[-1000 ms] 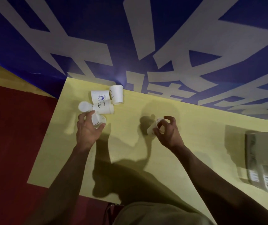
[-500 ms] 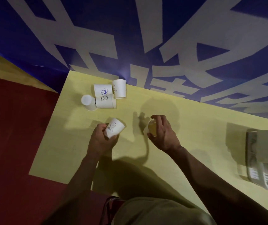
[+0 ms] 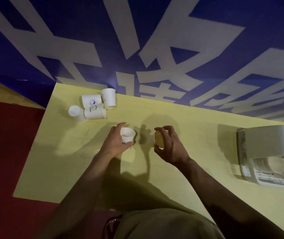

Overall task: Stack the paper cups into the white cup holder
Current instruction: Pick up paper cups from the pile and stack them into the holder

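Observation:
My left hand (image 3: 114, 144) grips a white paper cup (image 3: 127, 136) with a small print, its flat end facing up, just above the middle of the yellow table (image 3: 69, 161). A short gap to the right, my right hand (image 3: 169, 146) holds a second paper cup (image 3: 159, 140), tilted with its mouth toward the left cup and mostly hidden by my fingers. Several more paper cups lie in a cluster at the far left corner: one upright-looking (image 3: 109, 99), two on their sides (image 3: 91, 100) (image 3: 94, 112), one pointing its base at me (image 3: 75, 113). The white cup holder (image 3: 272, 152) lies on the table's right edge.
A blue wall (image 3: 155, 40) with large white characters rises directly behind the table. Red floor (image 3: 8, 152) runs along the table's left side. My lap and a chair frame (image 3: 110, 223) sit below the near edge.
My left hand carried a cup from the corner cluster to the table's middle and turned it flat end up. My right hand stayed near the middle and turned its cup toward the left.

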A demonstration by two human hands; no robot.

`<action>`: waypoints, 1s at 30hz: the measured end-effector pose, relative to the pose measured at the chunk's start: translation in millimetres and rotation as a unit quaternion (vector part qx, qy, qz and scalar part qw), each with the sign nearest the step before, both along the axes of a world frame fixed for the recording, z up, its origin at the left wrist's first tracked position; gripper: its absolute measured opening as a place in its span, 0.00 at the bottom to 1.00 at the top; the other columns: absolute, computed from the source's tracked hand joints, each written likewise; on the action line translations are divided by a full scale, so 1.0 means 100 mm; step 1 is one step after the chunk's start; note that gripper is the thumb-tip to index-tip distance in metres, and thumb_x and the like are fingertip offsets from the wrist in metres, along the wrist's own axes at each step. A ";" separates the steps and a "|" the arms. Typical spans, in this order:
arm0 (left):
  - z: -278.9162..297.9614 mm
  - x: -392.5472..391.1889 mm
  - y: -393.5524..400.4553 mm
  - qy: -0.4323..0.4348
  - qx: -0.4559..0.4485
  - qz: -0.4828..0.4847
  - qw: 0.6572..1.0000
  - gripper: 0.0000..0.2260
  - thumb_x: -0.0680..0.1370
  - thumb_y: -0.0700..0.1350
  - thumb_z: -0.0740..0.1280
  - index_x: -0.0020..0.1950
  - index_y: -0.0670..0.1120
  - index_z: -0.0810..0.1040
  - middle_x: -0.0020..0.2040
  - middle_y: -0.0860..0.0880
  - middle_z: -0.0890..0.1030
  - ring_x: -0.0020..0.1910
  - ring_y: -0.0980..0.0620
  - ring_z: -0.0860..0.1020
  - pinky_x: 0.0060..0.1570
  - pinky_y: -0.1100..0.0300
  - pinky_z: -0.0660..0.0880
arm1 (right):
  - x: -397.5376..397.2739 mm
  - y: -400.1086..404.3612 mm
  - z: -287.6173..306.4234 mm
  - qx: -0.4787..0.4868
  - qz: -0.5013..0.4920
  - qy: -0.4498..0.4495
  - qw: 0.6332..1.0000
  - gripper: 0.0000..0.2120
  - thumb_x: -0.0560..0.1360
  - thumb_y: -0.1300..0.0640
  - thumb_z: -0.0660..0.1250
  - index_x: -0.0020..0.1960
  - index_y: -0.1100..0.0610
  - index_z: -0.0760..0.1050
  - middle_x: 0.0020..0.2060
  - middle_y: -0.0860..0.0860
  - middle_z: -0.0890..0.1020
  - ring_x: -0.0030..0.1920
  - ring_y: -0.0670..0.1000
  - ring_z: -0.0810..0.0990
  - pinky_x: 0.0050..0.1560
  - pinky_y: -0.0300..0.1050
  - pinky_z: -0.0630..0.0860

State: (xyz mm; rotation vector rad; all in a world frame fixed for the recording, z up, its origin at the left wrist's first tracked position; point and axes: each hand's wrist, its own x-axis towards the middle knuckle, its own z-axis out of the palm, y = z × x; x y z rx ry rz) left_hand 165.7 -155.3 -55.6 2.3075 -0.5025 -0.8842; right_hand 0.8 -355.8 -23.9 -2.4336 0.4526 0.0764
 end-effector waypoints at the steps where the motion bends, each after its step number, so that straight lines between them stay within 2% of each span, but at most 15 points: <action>1: 0.06 -0.09 -0.06 0.000 -0.016 -0.007 1.000 0.40 0.71 0.49 0.79 0.79 0.55 0.63 0.69 0.47 0.70 0.66 0.47 0.72 0.63 0.54 0.71 | -0.08 -0.05 0.05 0.007 -0.018 -0.008 1.000 0.30 0.73 0.51 0.73 0.73 0.55 0.70 0.64 0.58 0.71 0.57 0.61 0.78 0.56 0.55 0.80; 5: 0.30 -0.54 -0.31 -0.009 -0.056 -0.043 0.997 0.38 0.71 0.49 0.80 0.77 0.53 0.65 0.66 0.52 0.68 0.64 0.51 0.71 0.60 0.59 0.70 | -0.54 -0.27 0.25 0.029 -0.084 -0.038 0.995 0.31 0.73 0.52 0.75 0.73 0.53 0.69 0.64 0.54 0.71 0.55 0.55 0.79 0.56 0.52 0.80; 9: 0.50 -1.09 -0.62 -0.016 -0.093 -0.078 0.993 0.35 0.70 0.50 0.81 0.73 0.56 0.68 0.65 0.60 0.70 0.62 0.57 0.70 0.57 0.61 0.68 | -1.20 -0.52 0.46 -0.002 -0.114 -0.048 0.992 0.31 0.74 0.48 0.76 0.73 0.51 0.68 0.65 0.51 0.72 0.56 0.54 0.80 0.51 0.50 0.82; 16: 0.76 -2.16 -1.46 -0.022 -0.134 -0.115 0.984 0.34 0.72 0.57 0.79 0.74 0.58 0.67 0.68 0.61 0.70 0.65 0.56 0.72 0.60 0.54 0.76 | -2.55 -1.18 0.69 -0.013 -0.189 -0.072 0.979 0.31 0.73 0.51 0.78 0.73 0.53 0.71 0.66 0.51 0.72 0.60 0.47 0.75 0.54 0.37 0.76; 18: 0.82 -2.50 -1.78 -0.025 -0.150 -0.120 0.981 0.34 0.72 0.57 0.78 0.74 0.58 0.67 0.69 0.60 0.71 0.66 0.55 0.71 0.59 0.52 0.77 | -2.94 -1.43 0.73 -0.013 -0.207 -0.081 0.975 0.31 0.73 0.52 0.78 0.72 0.53 0.71 0.67 0.51 0.72 0.61 0.48 0.75 0.54 0.39 0.77; 21: 0.93 -3.06 -2.29 -0.057 -0.158 -0.121 0.978 0.33 0.73 0.54 0.78 0.75 0.54 0.68 0.69 0.58 0.71 0.67 0.54 0.70 0.61 0.58 0.71 | -3.53 -1.85 0.79 0.004 -0.231 -0.097 0.968 0.30 0.74 0.54 0.76 0.73 0.51 0.71 0.67 0.48 0.71 0.62 0.48 0.76 0.54 0.38 0.77; 23: 1.02 -3.46 -2.59 -0.066 -0.166 -0.123 0.976 0.32 0.74 0.52 0.77 0.74 0.53 0.68 0.68 0.57 0.72 0.65 0.56 0.71 0.60 0.60 0.72 | -3.92 -2.12 0.83 0.023 -0.238 -0.103 0.966 0.30 0.74 0.56 0.75 0.74 0.48 0.70 0.67 0.46 0.70 0.62 0.48 0.76 0.54 0.43 0.81; 27: 1.07 -4.12 -3.15 -0.079 -0.195 -0.133 0.968 0.29 0.74 0.52 0.77 0.72 0.54 0.70 0.65 0.59 0.72 0.63 0.57 0.74 0.59 0.56 0.76 | -4.60 -2.71 0.82 0.030 -0.244 -0.123 0.961 0.31 0.74 0.57 0.76 0.74 0.48 0.69 0.68 0.45 0.69 0.63 0.45 0.75 0.55 0.50 0.83; 30: 1.09 -4.48 -3.47 -0.084 -0.192 -0.119 0.971 0.30 0.72 0.53 0.78 0.72 0.56 0.70 0.67 0.60 0.72 0.66 0.56 0.74 0.58 0.50 0.79 | -4.99 -3.06 0.79 0.047 -0.267 -0.122 0.955 0.32 0.74 0.56 0.77 0.75 0.49 0.69 0.67 0.46 0.69 0.63 0.48 0.76 0.53 0.52 0.84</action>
